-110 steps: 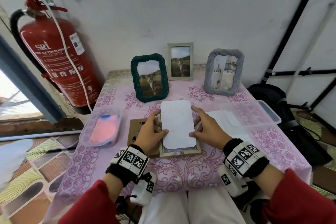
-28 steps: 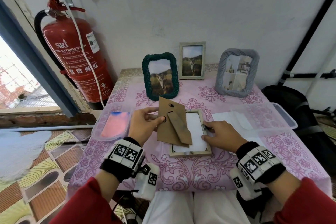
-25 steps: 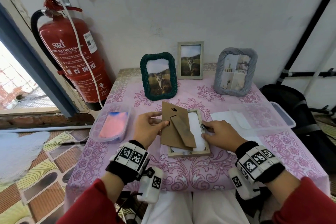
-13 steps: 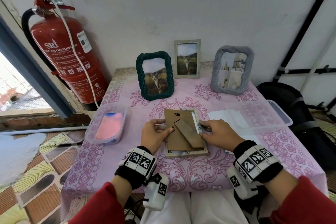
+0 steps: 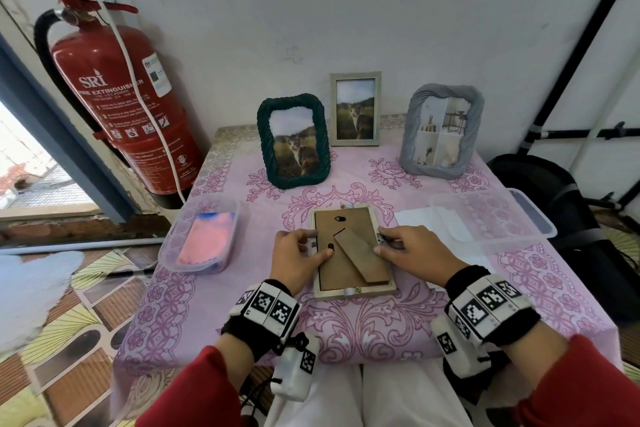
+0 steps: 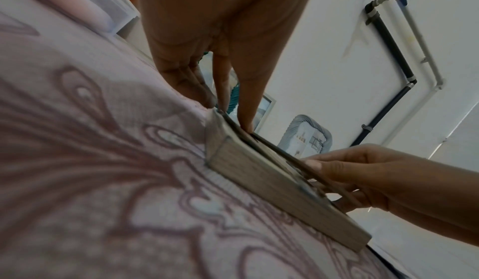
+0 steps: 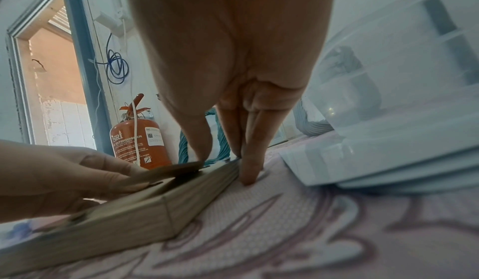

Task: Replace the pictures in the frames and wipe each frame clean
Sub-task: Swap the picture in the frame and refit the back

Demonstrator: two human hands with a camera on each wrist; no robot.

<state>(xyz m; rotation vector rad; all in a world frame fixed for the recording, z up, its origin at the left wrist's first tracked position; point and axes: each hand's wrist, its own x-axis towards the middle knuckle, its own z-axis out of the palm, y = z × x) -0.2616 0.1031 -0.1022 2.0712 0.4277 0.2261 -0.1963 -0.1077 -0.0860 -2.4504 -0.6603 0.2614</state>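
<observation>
Wooden frame (image 5: pixel 353 291) lain face-down on surface; backing board (image 5: pixel 341 232) pressed in by left hand (image 5: pixel 294 260) thumb, right hand (image 5: pixel 412 253) thumb. Fingers straight, nothing clamped. Judged light, stiff, glass fragile; best held by side rails.

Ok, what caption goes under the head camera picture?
Both hands, left and right, press the cardboard backing into the face-down wooden frame.
</observation>
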